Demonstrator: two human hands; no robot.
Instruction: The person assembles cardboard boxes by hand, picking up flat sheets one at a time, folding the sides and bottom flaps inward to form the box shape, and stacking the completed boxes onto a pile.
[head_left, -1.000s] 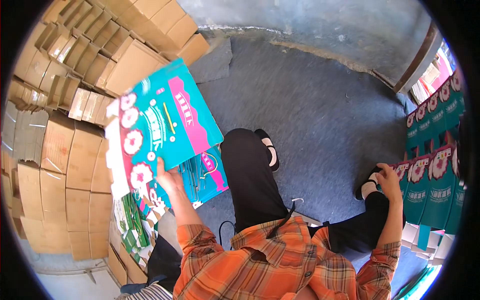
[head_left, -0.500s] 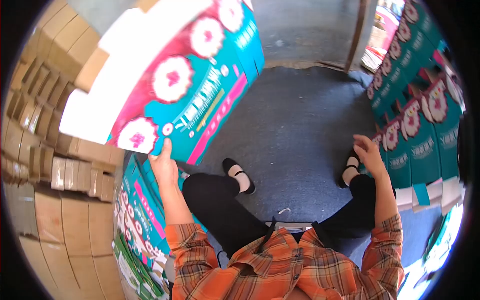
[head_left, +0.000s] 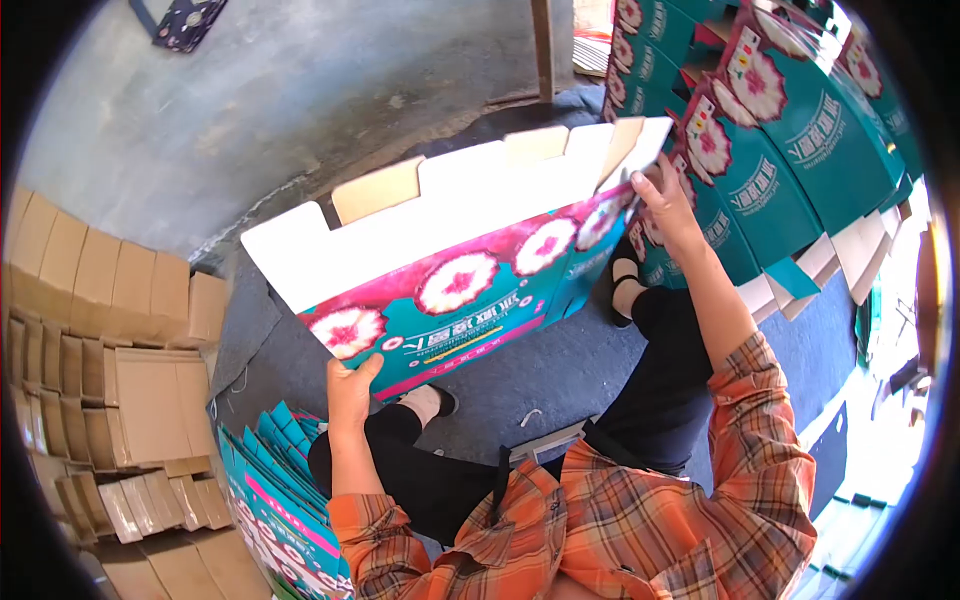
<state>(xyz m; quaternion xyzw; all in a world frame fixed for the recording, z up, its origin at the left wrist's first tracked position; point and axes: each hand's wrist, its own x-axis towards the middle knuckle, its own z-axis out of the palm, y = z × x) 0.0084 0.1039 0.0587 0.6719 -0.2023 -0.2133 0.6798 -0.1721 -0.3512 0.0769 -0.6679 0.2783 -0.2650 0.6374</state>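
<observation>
Cardboard carton, teal-magenta, white-flapped, hangs above dark floor; our left hand pinches lower left corner, our right hand holds right end. Caution: uneven pull could crease panel; rightward swing could strike teal printed cartons.

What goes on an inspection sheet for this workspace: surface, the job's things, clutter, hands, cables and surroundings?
Surface: dark floor, partly hidden behind the carton.
Job's things: teal-and-magenta printed carton, held above the floor, with white-faced flaps along its upper edge.
Clutter: small pale curved scrap on the floor.
Hands: left hand grips the carton's left end; right hand grips its right end.
Cables: nothing seen clearly.
Surroundings: stacked brown cardboard boxes at left, teal printed cartons at right, more teal cartons at lower left, grey wall ahead.
</observation>
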